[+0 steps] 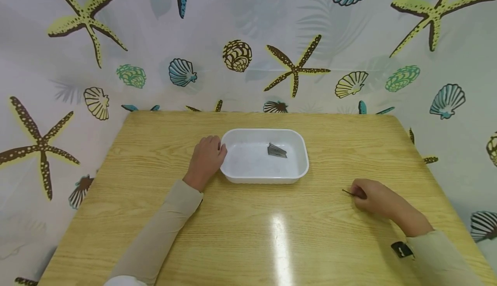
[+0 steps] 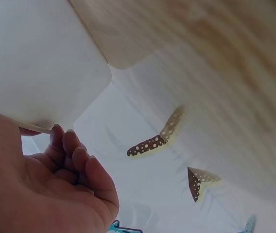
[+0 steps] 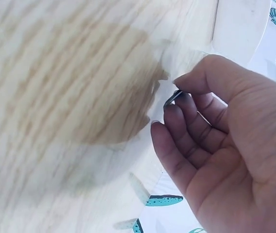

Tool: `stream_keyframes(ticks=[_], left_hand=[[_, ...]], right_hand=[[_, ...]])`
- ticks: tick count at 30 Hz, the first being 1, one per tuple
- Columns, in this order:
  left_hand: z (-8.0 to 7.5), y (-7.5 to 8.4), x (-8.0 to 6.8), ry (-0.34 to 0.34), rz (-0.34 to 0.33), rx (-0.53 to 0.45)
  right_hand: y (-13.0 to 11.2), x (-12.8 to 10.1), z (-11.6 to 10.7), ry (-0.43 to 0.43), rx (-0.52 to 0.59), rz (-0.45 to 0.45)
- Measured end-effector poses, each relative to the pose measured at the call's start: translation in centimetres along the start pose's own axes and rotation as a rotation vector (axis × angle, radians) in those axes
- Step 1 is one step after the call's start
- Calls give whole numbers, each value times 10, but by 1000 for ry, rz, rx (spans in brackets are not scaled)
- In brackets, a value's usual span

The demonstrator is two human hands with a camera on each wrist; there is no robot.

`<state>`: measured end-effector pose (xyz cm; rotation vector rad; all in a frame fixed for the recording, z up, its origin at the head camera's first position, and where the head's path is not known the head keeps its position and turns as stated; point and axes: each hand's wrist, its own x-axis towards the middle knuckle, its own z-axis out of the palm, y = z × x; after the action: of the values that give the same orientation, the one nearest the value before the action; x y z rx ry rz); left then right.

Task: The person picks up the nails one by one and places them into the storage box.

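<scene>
White plastic tray (image 1: 303, 165) beside the left hand (image 1: 206, 158), dark grey metal pins (image 1: 276, 150) inside it, one dark pin (image 1: 348, 192) at the right hand (image 1: 374, 199), light yellow wood-grain table (image 1: 248, 234), beige sleeves (image 1: 159, 234), pale backdrop (image 1: 248, 27) printed with teal, yellow, brown starfish and shells

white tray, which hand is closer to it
Left. The left hand rests against the white tray at its left rim; the right hand is apart from it, off its right corner, pinching a thin dark pin.

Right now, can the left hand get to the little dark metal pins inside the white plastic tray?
Probably yes: the left hand rests against the white plastic tray, which is open-topped, and nothing covers the dark metal pins.
</scene>
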<state>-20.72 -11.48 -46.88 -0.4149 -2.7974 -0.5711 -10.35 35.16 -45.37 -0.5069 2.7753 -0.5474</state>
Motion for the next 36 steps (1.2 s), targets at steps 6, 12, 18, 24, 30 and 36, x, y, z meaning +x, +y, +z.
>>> stream_keyframes(ticks=[6, 12, 18, 24, 30, 36], left_hand=[[1, -1, 1, 1, 2, -10], [2, -1, 2, -7, -11, 0], [3, -1, 3, -19, -29, 12], [4, -3, 2, -8, -23, 11], [3, -3, 1, -3, -14, 8], [2, -2, 1, -15, -20, 7]], right_hand=[[-5, 4, 1, 106, 42, -63], [-12, 8, 3, 161, 66, -115], [-21, 19, 0, 241, 46, -141], [-39, 33, -6, 308, 58, -144], [-59, 47, -13, 352, 70, -176], [-82, 62, -22, 344, 84, -169]])
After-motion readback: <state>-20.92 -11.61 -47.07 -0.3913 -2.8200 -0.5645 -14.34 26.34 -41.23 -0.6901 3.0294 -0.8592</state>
